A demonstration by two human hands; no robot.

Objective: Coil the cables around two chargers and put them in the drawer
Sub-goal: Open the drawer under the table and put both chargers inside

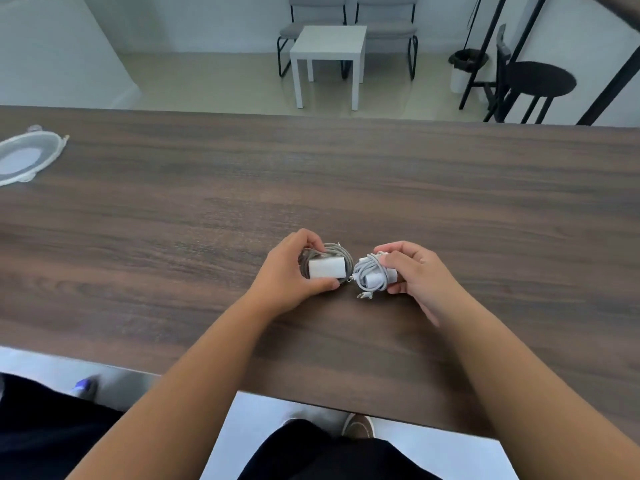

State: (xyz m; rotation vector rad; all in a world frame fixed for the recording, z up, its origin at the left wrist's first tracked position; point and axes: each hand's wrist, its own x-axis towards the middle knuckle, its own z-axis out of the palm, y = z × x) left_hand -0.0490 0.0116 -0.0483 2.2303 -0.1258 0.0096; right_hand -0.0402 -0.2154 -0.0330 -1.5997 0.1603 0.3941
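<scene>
Two chargers sit side by side on the dark wooden table (207,209), near its front edge. My left hand (287,275) grips the bigger white charger (327,267), which has a grey braided cable coiled round it. My right hand (419,275) holds the smaller white charger (372,277), wrapped in a white cable whose plug end sticks out at the bottom. The two bundles almost touch. No drawer is in view.
A clear plastic lid (27,157) lies at the table's far left. Beyond the table stand a white side table (329,50), two grey chairs and a black stool (540,81). My legs and shoes show below the table's front edge.
</scene>
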